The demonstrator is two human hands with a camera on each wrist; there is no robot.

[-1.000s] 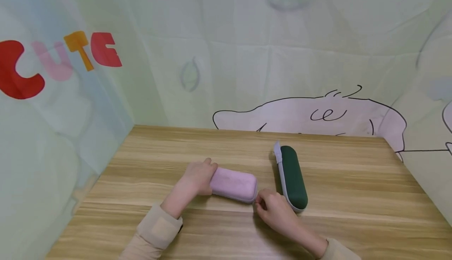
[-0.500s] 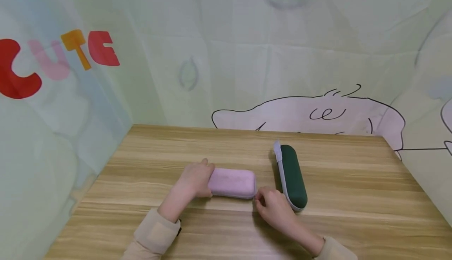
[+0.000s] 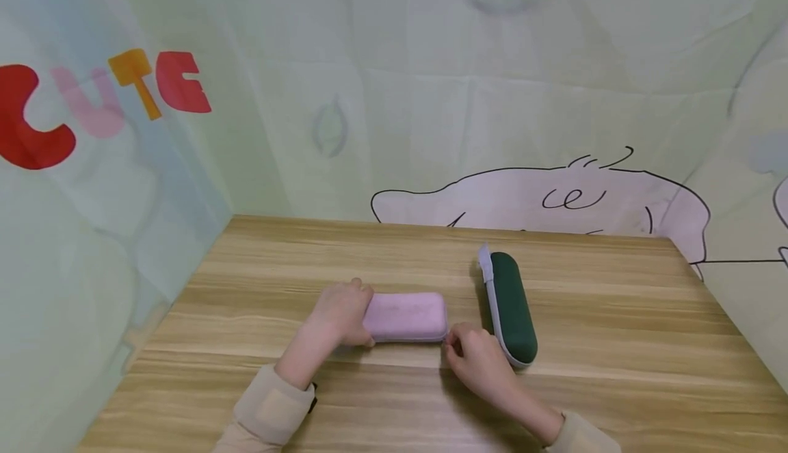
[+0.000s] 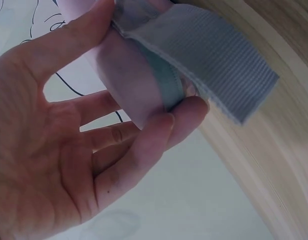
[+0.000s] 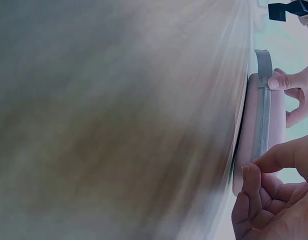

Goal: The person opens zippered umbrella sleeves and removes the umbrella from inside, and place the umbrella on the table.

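Note:
A pink zippered case [image 3: 406, 317] lies crosswise on the wooden table. My left hand [image 3: 342, 313] grips its left end, thumb at the near side and fingers round the end. The left wrist view shows a grey fabric tab [image 4: 209, 55] sticking out from that end of the case. At the case's near right corner, my right hand [image 3: 483, 364] has thumb and forefinger pinched together on the zipper line. The grey zipper [image 5: 264, 117] runs along the side up to these fingertips, which mostly hide the zipper pull. Its teeth look closed along the visible stretch.
A dark green case [image 3: 512, 309] with a grey zipper band and tab lies lengthwise just right of my right hand. The wooden table [image 3: 277, 254] ends at a printed cloth backdrop [image 3: 295, 97] behind and at the left.
The pink case has turned slightly, its right end swinging away from me until it lies nearly level across the table. Both hands keep nearly the same place and hold.

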